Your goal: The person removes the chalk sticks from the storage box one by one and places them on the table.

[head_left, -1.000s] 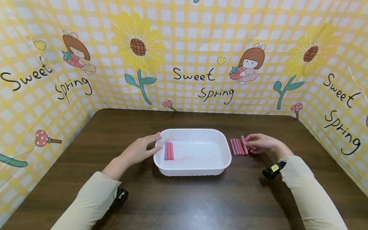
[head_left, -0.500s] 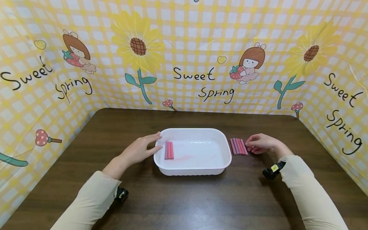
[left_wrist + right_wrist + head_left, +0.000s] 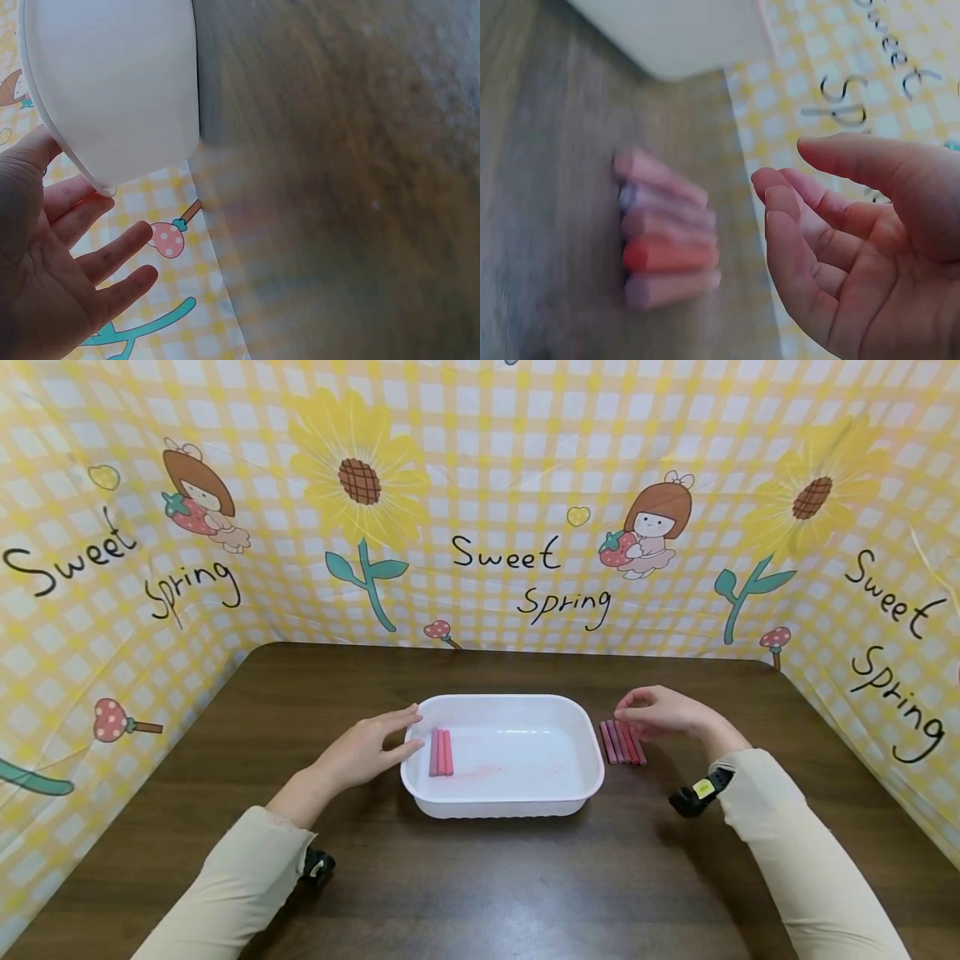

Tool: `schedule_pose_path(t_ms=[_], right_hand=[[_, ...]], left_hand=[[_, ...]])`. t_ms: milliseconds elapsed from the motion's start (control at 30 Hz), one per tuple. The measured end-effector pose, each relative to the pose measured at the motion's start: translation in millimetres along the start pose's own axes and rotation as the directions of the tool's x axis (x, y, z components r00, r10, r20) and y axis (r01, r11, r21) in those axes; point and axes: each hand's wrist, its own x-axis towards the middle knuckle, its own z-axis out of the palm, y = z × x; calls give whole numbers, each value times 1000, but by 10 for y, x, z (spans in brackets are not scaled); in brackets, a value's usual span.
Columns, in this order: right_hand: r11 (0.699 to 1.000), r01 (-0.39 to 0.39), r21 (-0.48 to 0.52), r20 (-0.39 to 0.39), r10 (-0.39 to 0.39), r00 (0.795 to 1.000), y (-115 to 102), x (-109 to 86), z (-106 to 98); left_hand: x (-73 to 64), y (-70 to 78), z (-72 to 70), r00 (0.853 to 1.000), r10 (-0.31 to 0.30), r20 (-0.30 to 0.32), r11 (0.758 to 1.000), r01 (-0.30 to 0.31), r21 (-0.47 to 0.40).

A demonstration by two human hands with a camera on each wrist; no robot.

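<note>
My left hand (image 3: 365,747) rests at the left rim of a white plastic tub (image 3: 517,789), its fingers spread and fairly straight. In the left wrist view the thumb and two fingertips (image 3: 101,202) touch the rim, the other fingers standing off it. Three pink and mauve chalk sticks (image 3: 442,752) lie side by side inside the tub. Right of it, several pink, red and mauve chalk sticks (image 3: 621,747) form a row on the table. My right hand (image 3: 663,710) hovers at the far end of this row, thumb apart from the fingers, holding nothing.
All stands on a dark brown wooden table (image 3: 480,885). A yellow checked cloth (image 3: 480,485) with printed flowers and lettering walls off the back and both sides. Faint pink smears mark the tub's floor.
My right hand has laid a mauve chalk stick down at the row's right end and let it go. It has then moved left and away from me, over the row. The left hand stays put.
</note>
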Motion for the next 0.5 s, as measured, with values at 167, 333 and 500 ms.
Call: schedule_pose_path(t_ms=[167, 333, 500], right_hand=[[996, 80, -41, 21, -79, 997, -226, 34, 65], [991, 120, -57, 54, -117, 992, -457, 95, 164], [989, 120, -85, 80, -113, 990, -693, 170, 284]], left_hand=[[2, 0, 1, 1000, 5, -2, 1000, -5, 0], [2, -3, 2, 1000, 4, -3, 1000, -4, -1], [-1, -9, -3, 1000, 5, -5, 1000, -5, 2]])
